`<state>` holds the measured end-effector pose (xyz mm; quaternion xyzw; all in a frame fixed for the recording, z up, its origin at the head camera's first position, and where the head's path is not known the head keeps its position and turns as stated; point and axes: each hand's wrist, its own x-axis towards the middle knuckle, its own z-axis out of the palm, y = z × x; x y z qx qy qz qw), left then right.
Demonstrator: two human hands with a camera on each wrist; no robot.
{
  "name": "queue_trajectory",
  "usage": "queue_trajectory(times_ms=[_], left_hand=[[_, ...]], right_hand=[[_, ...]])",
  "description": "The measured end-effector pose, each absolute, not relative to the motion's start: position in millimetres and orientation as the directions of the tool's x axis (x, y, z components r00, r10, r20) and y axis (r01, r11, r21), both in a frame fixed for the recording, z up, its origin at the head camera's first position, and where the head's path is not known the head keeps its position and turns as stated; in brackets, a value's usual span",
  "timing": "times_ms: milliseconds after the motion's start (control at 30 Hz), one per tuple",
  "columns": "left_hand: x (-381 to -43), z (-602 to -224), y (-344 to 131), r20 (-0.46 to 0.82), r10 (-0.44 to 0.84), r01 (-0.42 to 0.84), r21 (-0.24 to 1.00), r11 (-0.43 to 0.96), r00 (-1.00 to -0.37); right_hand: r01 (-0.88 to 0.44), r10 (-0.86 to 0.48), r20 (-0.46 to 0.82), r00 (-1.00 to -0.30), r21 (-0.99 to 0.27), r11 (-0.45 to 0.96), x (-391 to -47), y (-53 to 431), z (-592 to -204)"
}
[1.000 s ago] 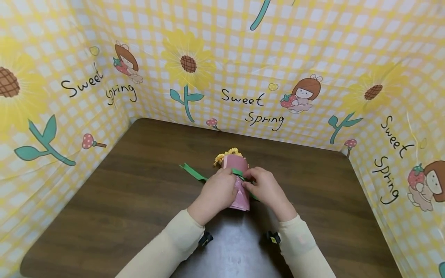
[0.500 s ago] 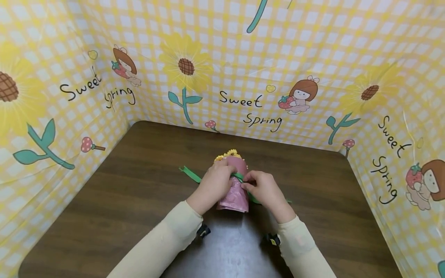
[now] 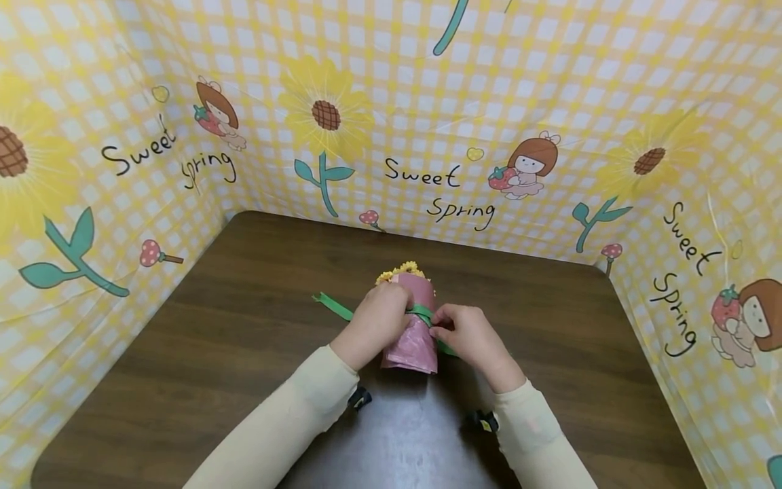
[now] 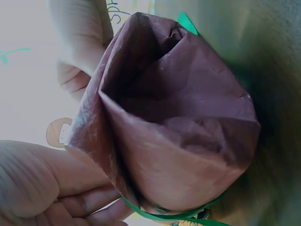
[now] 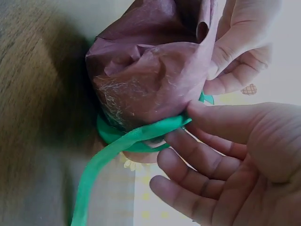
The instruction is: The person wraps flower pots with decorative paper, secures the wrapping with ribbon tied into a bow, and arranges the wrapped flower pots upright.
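Note:
A small bouquet with yellow flowers (image 3: 411, 267) and a pink paper wrap (image 3: 414, 350) lies on the table, its hollow lower end facing the wrist cameras. A green ribbon (image 5: 157, 128) runs around the wrap's middle, crossing on top. My right hand (image 3: 469, 338) pinches the ribbon between thumb and index finger at the wrap's right side. My left hand (image 3: 377, 314) lies against the left side, fingers curled at the ribbon, its fingertips partly hidden behind the paper. One loose ribbon tail extends left past this hand; another hangs below the right hand.
The dark wooden table (image 3: 244, 339) has rounded far corners. A yellow checked cloth (image 3: 366, 122) with printed flowers and figures stands around it on the left, back and right. Black camera mounts (image 3: 360, 399) sit at both wrists.
My left hand has shifted slightly up and left, showing more of the wrap's lower end. My right hand stays close at the ribbon, a little lower and further right.

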<state>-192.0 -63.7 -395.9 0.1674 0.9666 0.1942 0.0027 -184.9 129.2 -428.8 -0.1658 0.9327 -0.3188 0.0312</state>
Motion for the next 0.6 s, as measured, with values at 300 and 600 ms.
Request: queue_trajectory(times_ms=[300, 600], left_hand=[[-198.0, -390.7, -64.5, -0.015, 0.327, 0.294, 0.402, 0.867, -0.945], [-203.8, -390.0, -66.1, -0.021, 0.349, 0.305, 0.441, 0.844, -0.937]], right_hand=[[-0.463, -0.445, 0.153, -0.883, -0.450, 0.764, -186.0, 136.1, -414.1], [-0.600, -0.488, 0.411, -0.770, -0.206, 0.773, -197.9, 138.3, -396.3]])
